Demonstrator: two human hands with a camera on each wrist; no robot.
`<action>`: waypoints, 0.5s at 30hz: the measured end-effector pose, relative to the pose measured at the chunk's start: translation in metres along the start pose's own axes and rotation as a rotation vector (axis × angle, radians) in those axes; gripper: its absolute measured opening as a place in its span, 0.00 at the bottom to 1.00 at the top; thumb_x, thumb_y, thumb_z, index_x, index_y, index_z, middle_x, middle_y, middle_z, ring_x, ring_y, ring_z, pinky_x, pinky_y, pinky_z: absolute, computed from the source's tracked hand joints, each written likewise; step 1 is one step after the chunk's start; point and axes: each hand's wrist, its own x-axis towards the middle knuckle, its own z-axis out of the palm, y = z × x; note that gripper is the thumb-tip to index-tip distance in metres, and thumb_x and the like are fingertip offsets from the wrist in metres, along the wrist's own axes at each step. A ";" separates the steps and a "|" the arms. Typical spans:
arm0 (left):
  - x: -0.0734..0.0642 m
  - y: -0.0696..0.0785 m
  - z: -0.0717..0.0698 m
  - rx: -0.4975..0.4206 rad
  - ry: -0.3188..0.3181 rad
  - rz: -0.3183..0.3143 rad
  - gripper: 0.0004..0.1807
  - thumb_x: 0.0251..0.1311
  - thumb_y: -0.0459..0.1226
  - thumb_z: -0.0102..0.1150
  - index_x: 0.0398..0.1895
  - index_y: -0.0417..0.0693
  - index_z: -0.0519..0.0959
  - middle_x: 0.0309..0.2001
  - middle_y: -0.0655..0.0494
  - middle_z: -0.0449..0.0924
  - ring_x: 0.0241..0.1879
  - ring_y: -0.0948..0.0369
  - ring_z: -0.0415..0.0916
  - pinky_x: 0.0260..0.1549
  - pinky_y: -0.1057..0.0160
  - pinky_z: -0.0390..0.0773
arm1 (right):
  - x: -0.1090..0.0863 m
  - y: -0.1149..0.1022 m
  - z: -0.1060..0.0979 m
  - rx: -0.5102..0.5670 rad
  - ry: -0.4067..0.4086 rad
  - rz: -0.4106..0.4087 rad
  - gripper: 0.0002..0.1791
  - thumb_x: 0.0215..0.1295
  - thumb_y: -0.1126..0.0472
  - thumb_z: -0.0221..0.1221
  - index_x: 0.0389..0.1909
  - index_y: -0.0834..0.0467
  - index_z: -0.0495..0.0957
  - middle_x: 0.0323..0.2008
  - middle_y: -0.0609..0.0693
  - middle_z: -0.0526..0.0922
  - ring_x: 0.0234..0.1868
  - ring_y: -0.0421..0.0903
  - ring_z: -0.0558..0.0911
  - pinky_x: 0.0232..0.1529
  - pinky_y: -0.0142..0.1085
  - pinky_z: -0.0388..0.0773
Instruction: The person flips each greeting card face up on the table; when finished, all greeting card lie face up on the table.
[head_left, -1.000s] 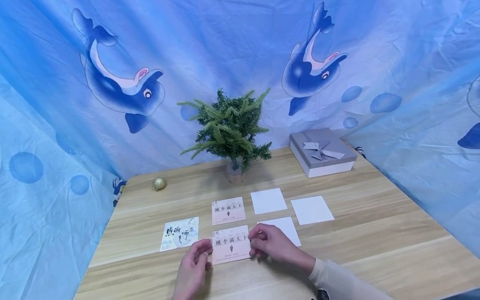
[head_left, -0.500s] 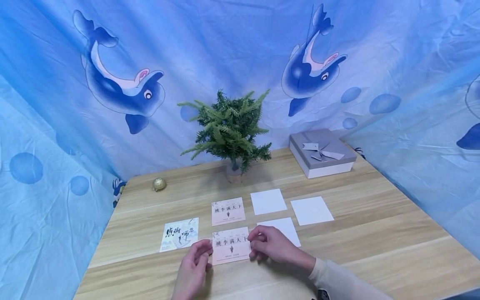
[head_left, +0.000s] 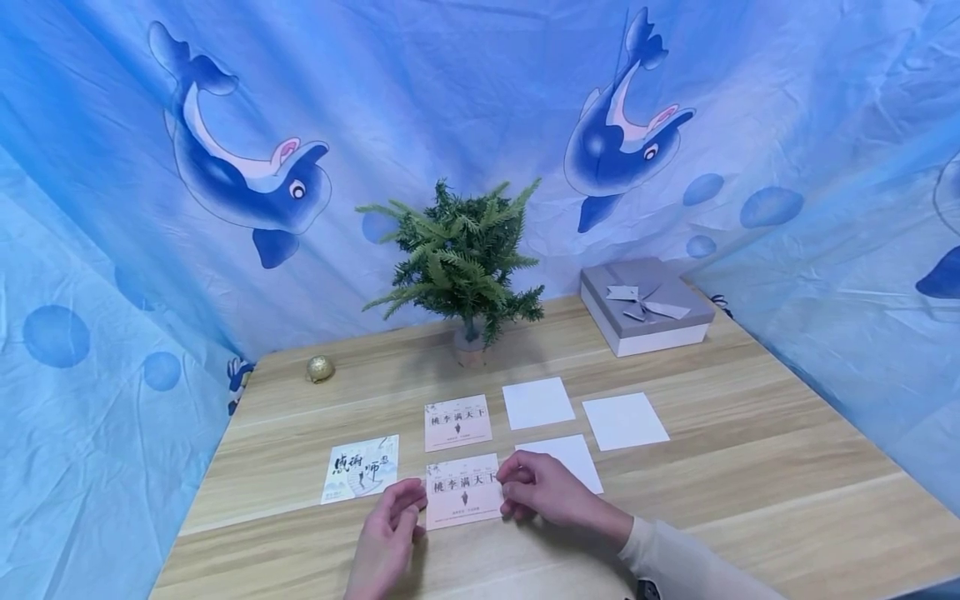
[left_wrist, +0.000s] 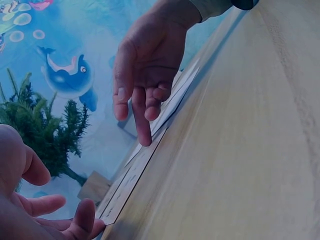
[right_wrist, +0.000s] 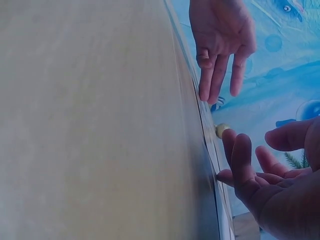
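Note:
A pink printed card [head_left: 463, 492] lies on the wooden table near its front, between the two hands. The left hand [head_left: 386, 533] has its fingertips right at the card's left edge, fingers loosely bent. At the opposite edge, the fingertips of the right hand [head_left: 551, 492] touch down, and that hand partly covers a blank white card [head_left: 572, 460]. Both wrist views show the fingers relaxed, thumbs apart from them. Directly behind lies a matching pink card [head_left: 457, 422]. Left of the hands is a pale card with black brush lettering [head_left: 362, 469].
Two more blank white cards, one nearer the middle [head_left: 537, 403] and another farther right [head_left: 626, 421], lie behind the right hand. A small artificial pine tree [head_left: 465, 258] stands at the back. A grey lidded gift box [head_left: 647, 304] sits back right, a gold ball [head_left: 319, 368] back left.

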 end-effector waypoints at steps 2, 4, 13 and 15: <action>0.000 0.001 0.001 0.009 -0.006 0.008 0.21 0.68 0.26 0.44 0.63 0.32 0.65 0.62 0.33 0.71 0.59 0.43 0.73 0.40 0.65 0.82 | -0.001 0.000 -0.001 0.001 0.002 -0.002 0.09 0.66 0.70 0.56 0.45 0.69 0.74 0.30 0.61 0.85 0.29 0.59 0.85 0.28 0.43 0.85; 0.001 0.002 0.002 0.018 -0.009 0.013 0.21 0.68 0.27 0.45 0.63 0.32 0.66 0.61 0.33 0.71 0.59 0.44 0.73 0.41 0.66 0.82 | -0.002 0.000 -0.002 -0.007 0.005 -0.006 0.09 0.66 0.69 0.56 0.45 0.69 0.74 0.30 0.60 0.85 0.29 0.58 0.84 0.28 0.43 0.85; 0.008 0.013 0.006 0.093 -0.044 0.094 0.20 0.68 0.31 0.49 0.62 0.34 0.68 0.59 0.35 0.73 0.57 0.45 0.75 0.40 0.67 0.82 | -0.005 -0.005 -0.012 -0.089 0.047 -0.033 0.11 0.64 0.68 0.57 0.45 0.69 0.75 0.31 0.55 0.84 0.31 0.51 0.84 0.32 0.40 0.84; 0.010 0.017 0.008 0.110 -0.060 0.116 0.20 0.68 0.31 0.49 0.62 0.34 0.68 0.59 0.35 0.74 0.57 0.44 0.75 0.40 0.68 0.81 | -0.005 -0.006 -0.016 -0.088 0.056 -0.038 0.11 0.65 0.68 0.56 0.46 0.69 0.75 0.33 0.57 0.84 0.33 0.51 0.85 0.33 0.40 0.85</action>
